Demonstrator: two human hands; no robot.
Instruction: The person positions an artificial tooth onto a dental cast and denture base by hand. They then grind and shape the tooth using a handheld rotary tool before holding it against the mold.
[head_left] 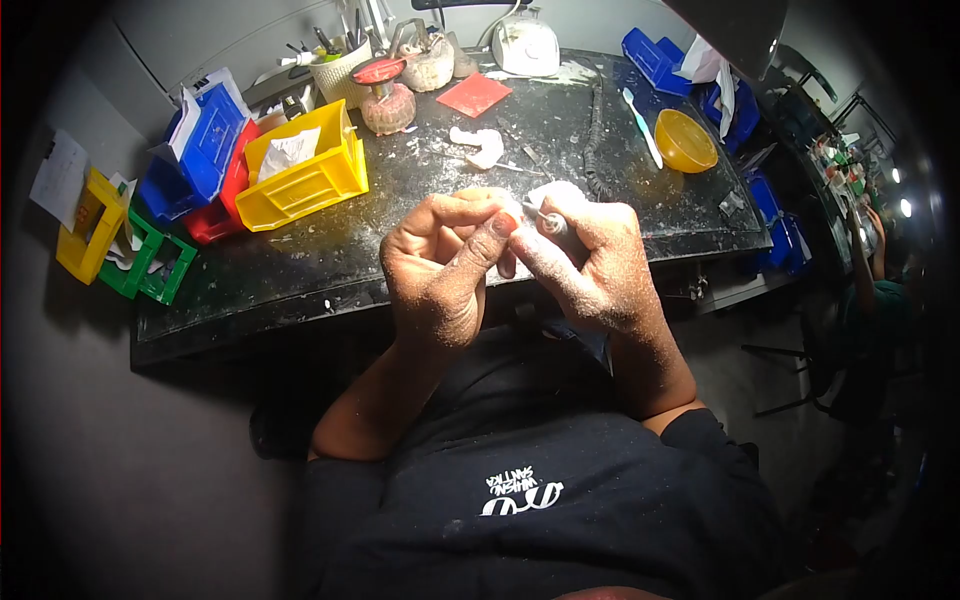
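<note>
My left hand [445,265] is closed in a pinch on a small pinkish piece [511,216], mostly covered by the fingertips. In my right hand [595,265] is a rotary handpiece [553,226], its tip against or very close to that piece. The two hands meet above the front edge of the dark bench, and white dust coats the right one heavily. Just beyond them lies a white cast-like piece [484,148], with a thin metal tool [515,167] beside it.
Yellow bin [305,190] and blue bin [205,140] stand at the left. Behind are a jar with a red lid [388,105] and a red square [474,95]. An orange bowl [686,141] and toothbrush [642,128] lie right, past a coiled cord [597,140]. Another person sits far right.
</note>
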